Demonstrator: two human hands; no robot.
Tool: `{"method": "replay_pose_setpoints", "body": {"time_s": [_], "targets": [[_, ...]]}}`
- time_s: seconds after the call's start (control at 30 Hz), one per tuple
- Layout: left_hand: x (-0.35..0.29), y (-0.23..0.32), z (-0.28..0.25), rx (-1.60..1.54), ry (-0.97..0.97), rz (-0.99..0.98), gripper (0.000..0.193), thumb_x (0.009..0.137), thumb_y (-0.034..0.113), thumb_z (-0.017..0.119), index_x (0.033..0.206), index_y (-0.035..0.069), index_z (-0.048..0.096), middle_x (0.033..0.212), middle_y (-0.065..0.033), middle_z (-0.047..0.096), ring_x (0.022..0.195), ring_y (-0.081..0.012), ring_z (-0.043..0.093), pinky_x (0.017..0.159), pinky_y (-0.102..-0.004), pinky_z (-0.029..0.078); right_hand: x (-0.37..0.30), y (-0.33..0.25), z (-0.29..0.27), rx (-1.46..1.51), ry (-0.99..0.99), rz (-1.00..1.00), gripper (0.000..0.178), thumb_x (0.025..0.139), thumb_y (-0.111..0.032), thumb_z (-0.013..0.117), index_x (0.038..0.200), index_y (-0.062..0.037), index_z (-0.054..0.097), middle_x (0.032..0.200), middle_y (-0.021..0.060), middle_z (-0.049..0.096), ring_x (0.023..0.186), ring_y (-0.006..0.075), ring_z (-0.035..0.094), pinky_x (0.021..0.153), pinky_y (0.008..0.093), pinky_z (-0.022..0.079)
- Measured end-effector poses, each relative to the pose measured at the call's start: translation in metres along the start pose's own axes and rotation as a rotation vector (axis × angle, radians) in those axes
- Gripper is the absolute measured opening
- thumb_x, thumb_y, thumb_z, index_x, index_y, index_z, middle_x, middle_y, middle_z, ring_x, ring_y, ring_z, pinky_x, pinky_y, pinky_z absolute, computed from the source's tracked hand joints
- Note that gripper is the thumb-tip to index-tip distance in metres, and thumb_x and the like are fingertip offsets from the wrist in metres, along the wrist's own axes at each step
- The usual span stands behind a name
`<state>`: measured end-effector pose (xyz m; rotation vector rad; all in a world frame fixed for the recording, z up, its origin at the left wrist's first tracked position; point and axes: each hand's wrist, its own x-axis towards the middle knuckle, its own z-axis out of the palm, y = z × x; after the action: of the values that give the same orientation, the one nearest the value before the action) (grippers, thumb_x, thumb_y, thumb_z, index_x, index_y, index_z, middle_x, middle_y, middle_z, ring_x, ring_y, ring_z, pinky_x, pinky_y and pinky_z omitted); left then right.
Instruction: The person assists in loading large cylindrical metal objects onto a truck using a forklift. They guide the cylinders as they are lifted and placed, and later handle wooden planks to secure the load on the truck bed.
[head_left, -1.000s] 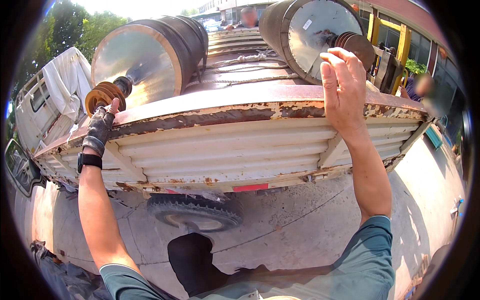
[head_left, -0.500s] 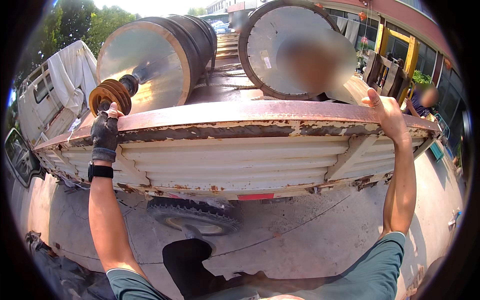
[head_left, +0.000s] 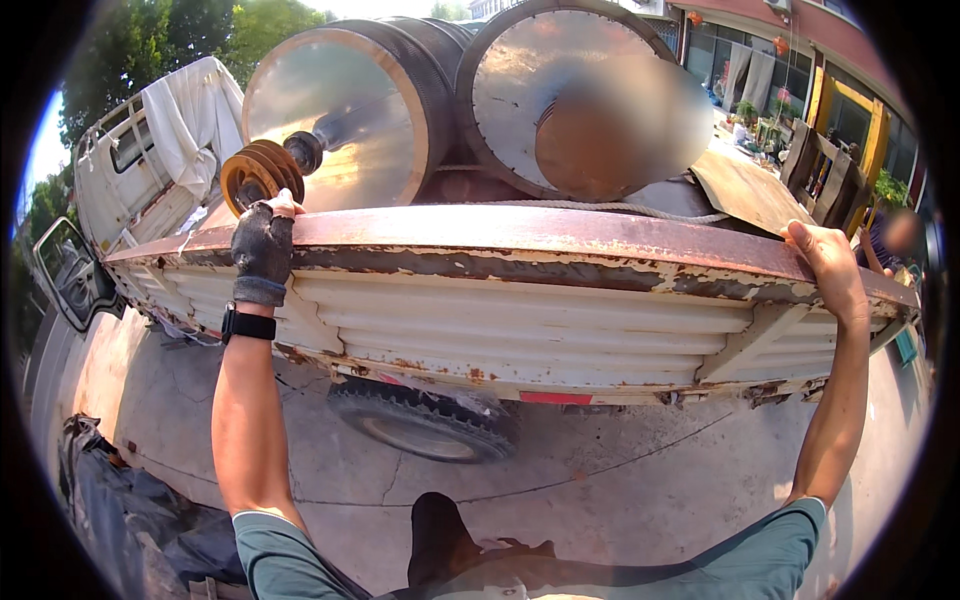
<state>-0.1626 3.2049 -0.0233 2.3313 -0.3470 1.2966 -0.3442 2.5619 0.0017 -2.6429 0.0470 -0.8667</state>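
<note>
My left hand (head_left: 264, 240), in a dark fingerless glove, is closed over the rusty top rail (head_left: 520, 228) of a truck's side panel (head_left: 540, 325). Just beyond its fingers is a grooved brown pulley (head_left: 262, 172), set on the shaft of a large metal drum (head_left: 375, 95). Farther right, my bare right hand (head_left: 828, 262) grips the same rail, thumb on top and the other fingers mostly hidden behind. A flat tan board (head_left: 750, 190) lies on the truck bed close to that hand. My arms reach forward, wide apart.
A second big drum (head_left: 515, 55) lies beside the first, partly blurred. A rope (head_left: 600, 206) runs behind the rail. Below the panel is a tire (head_left: 425, 420). The white cab (head_left: 120, 160) stands left, crumpled black sheeting (head_left: 140, 500) lies lower left, and another person (head_left: 880, 245) is at far right.
The truck has shifted right and slightly down in view. My dark-clad leg, earlier raised against the tire, is now lower and apart from it. Both hands keep their hold on the rail.
</note>
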Motion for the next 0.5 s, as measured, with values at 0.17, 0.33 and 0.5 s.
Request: {"method": "replay_pose_setpoints", "body": {"time_s": [0.17,0.33,0.5], "targets": [[-0.003,0.000,-0.003,0.006,0.022,0.028,0.045,0.099,0.036,0.044,0.079,0.008,0.072,0.077,-0.0146,0.066,0.075,-0.0326,0.064,0.070,-0.0440,0.046,0.002,-0.003,0.001,0.028,-0.022,0.041,0.076,0.094,-0.066,0.047,0.079,0.0084,0.057,0.062,0.0091,0.048,0.066,0.0142,0.042,0.062,0.0314,0.037],[-0.008,0.006,0.000,-0.150,0.053,-0.021,0.045,0.099,0.036,0.043,0.078,0.007,0.071,0.074,-0.0125,0.065,0.071,-0.0303,0.062,0.070,-0.0421,0.046,-0.006,0.004,0.002,-0.012,0.167,0.083,0.070,0.096,-0.061,0.048,0.084,0.0064,0.064,0.069,0.0051,0.058,0.071,0.0120,0.051,0.067,0.0280,0.040],[-0.003,0.012,-0.001,-0.117,0.005,-0.017,0.045,0.100,0.034,0.043,0.077,0.005,0.070,0.069,-0.0123,0.064,0.070,-0.0297,0.062,0.068,-0.0413,0.046,-0.016,0.003,0.010,-0.006,0.357,0.092,0.060,0.099,-0.052,0.050,0.086,0.0024,0.069,0.072,0.0033,0.062,0.071,0.0109,0.056,0.069,0.0262,0.042]]}}
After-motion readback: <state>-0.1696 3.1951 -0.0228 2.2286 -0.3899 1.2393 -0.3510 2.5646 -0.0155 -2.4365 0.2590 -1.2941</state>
